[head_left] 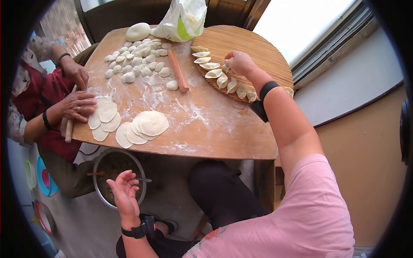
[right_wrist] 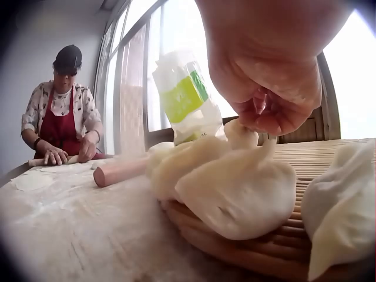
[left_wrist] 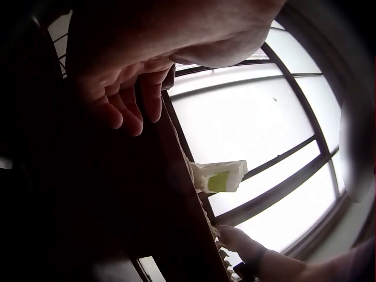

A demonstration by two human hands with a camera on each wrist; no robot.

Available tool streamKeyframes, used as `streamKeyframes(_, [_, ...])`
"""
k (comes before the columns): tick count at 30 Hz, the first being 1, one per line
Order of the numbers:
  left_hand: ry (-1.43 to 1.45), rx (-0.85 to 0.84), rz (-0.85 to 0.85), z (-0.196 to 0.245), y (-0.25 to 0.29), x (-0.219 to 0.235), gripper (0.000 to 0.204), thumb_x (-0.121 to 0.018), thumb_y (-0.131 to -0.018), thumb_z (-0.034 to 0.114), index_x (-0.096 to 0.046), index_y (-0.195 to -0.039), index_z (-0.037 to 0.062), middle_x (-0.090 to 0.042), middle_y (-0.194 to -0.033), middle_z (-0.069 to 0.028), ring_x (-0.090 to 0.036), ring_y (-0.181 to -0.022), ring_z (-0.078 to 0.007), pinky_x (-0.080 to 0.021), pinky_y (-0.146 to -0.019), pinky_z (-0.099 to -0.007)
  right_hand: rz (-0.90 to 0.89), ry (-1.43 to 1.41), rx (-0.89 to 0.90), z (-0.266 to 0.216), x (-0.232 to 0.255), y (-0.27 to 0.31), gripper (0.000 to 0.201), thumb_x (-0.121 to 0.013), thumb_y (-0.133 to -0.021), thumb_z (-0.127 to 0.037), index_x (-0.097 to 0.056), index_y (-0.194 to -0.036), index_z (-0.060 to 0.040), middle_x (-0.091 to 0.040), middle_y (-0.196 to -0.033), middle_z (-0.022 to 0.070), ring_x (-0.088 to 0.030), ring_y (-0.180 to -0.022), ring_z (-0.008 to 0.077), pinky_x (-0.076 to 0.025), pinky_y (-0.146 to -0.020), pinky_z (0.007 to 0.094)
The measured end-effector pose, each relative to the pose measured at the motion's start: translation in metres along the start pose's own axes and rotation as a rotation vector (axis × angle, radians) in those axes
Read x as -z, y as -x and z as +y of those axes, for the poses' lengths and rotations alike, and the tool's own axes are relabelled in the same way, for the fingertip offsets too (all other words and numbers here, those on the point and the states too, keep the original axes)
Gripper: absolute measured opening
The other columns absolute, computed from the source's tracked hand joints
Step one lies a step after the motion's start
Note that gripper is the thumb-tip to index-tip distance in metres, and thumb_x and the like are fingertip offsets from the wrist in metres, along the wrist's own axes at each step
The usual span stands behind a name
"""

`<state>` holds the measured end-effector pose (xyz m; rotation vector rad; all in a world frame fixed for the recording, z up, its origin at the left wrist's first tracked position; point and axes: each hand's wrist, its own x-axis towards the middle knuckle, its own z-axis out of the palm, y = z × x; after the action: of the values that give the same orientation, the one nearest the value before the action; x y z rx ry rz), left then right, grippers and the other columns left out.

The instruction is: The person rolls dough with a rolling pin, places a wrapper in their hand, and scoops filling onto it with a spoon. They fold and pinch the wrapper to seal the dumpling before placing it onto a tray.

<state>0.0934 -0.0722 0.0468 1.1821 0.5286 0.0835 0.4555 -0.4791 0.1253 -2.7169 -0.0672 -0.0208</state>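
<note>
Over the round slatted mat [head_left: 258, 47], my right hand [head_left: 241, 63] pinches a dumpling [right_wrist: 241, 135] by its top. A curved row of pleated dumplings [head_left: 214, 73] lines the mat's near edge, and two large ones stand close to the camera in the right wrist view. My left hand [head_left: 125, 193] is held palm up with fingers loosely bent, nothing in it. In the head view it overlaps a metal bowl [head_left: 97, 182] of dark filling, where a spoon handle [head_left: 144, 179] sticks out.
Flour dusts the wooden table [head_left: 223, 133], which bears dough pieces [head_left: 137, 61], stacked round wrappers [head_left: 152, 124], a thick wooden rolling pin [head_left: 177, 71] and a plastic bag [head_left: 183, 21]. At the left, another person's hands [head_left: 79, 105] work a thin rolling pin [head_left: 69, 129] beside more wrappers [head_left: 107, 111].
</note>
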Motion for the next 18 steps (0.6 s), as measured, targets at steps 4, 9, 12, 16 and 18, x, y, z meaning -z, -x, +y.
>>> streamKeyframes(4, [-0.02, 0.015, 0.001, -0.001, -0.002, -0.004, 0.07, -0.026, -0.104, 0.064, -0.062, -0.117, 0.0048, -0.062, -0.101, -0.0038, -0.056, -0.085, -0.0123, -0.043, -0.073, -0.0247, -0.023, -0.061, -0.007, -0.009, 0.01, 0.007, 0.024, -0.061, -0.087, -0.016, -0.073, -0.103, -0.0042, -0.074, -0.091, 0.0156, -0.072, -0.086, 0.0264, -0.055, -0.081, 0.0352])
streamKeyframes(9, [-0.029, 0.029, -0.015, -0.005, -0.003, -0.002, 0.07, -0.026, -0.105, 0.063, -0.062, -0.117, 0.0049, -0.062, -0.102, -0.0038, -0.056, -0.086, -0.0124, -0.043, -0.075, -0.0254, -0.065, -0.154, -0.053, -0.004, 0.006, 0.007, 0.022, -0.059, -0.086, -0.014, -0.074, -0.095, -0.0011, -0.074, -0.076, 0.0124, -0.072, -0.067, 0.0198, -0.057, -0.069, 0.0318])
streamKeyframes(12, [-0.03, 0.036, -0.033, -0.004, -0.002, 0.001, 0.07, -0.024, -0.105, 0.063, -0.062, -0.117, 0.0049, -0.062, -0.104, -0.0042, -0.055, -0.088, -0.0128, -0.042, -0.078, -0.0267, -0.044, -0.185, -0.087, -0.005, 0.006, 0.007, 0.02, -0.059, -0.085, -0.013, -0.075, -0.089, -0.0013, -0.073, -0.073, 0.0123, -0.072, -0.067, 0.0189, -0.057, -0.069, 0.0317])
streamKeyframes(16, [-0.042, 0.027, -0.04, -0.002, 0.001, 0.002, 0.071, -0.024, -0.105, 0.063, -0.062, -0.117, 0.0048, -0.062, -0.104, -0.0041, -0.055, -0.089, -0.0127, -0.042, -0.078, -0.0264, -0.071, -0.078, -0.087, 0.002, 0.004, 0.004, 0.02, -0.059, -0.085, -0.014, -0.077, -0.084, -0.0035, -0.073, -0.071, 0.0115, -0.072, -0.068, 0.0191, -0.057, -0.069, 0.0326])
streamKeyframes(18, [-0.046, 0.029, -0.039, -0.001, 0.003, 0.004, 0.071, -0.024, -0.105, 0.063, -0.062, -0.118, 0.0047, -0.062, -0.104, -0.004, -0.056, -0.089, -0.0126, -0.042, -0.079, -0.0263, -0.091, -0.082, -0.09, 0.008, -0.001, 0.002, 0.02, -0.06, -0.086, -0.016, -0.077, -0.085, -0.0049, -0.073, -0.073, 0.0117, -0.072, -0.071, 0.0205, -0.057, -0.07, 0.034])
